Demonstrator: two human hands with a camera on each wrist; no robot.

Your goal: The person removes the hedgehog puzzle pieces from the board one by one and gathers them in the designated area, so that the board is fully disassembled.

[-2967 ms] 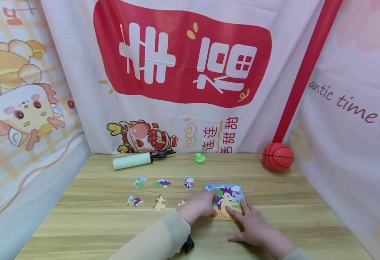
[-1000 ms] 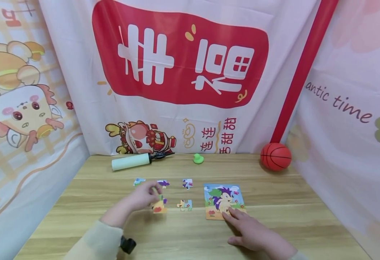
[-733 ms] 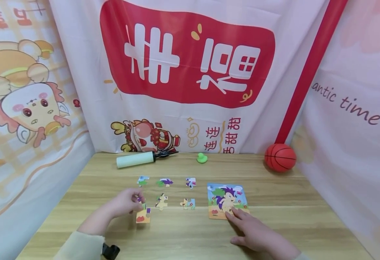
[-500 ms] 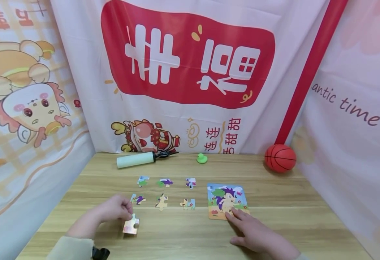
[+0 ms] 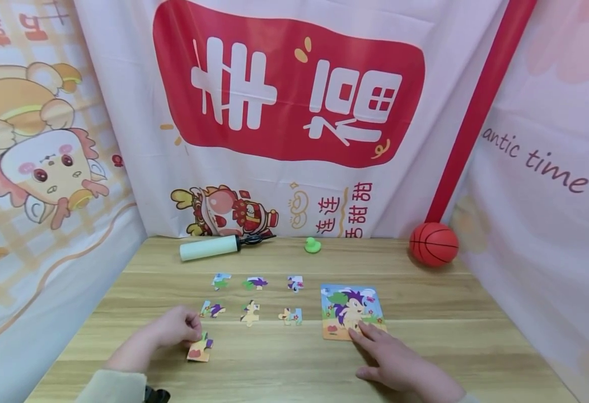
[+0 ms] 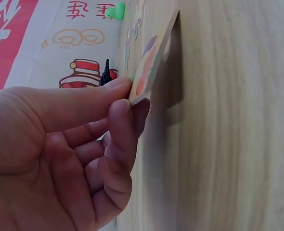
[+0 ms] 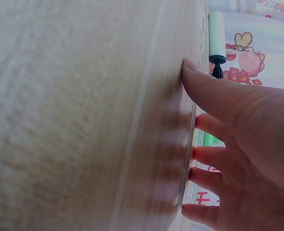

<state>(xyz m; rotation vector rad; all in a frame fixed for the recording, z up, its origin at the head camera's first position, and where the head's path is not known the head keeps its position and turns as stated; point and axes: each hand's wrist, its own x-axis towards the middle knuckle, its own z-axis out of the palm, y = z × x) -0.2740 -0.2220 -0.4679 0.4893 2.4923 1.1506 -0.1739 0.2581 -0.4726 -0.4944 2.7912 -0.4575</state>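
Note:
My left hand pinches a jigsaw piece with a red and orange pattern between thumb and fingertips, at the near left of the table. In the left wrist view the piece stands tilted close over the wood. My right hand lies spread, its fingertips on the lower edge of a square hedgehog picture and its thumb on the table. Two rows of loose jigsaw pieces lie between the hands, among them a hedgehog-face piece and a purple-and-green piece.
Along the back of the wooden table are a pale green hand pump, a green toy duck and a small red basketball. Printed cloths hang behind and at both sides.
My left hand has gone from the picture to the pieces, then to the near left with a jigsaw piece, now tilted face-up. My right hand stays at the picture, with its fingers lower.

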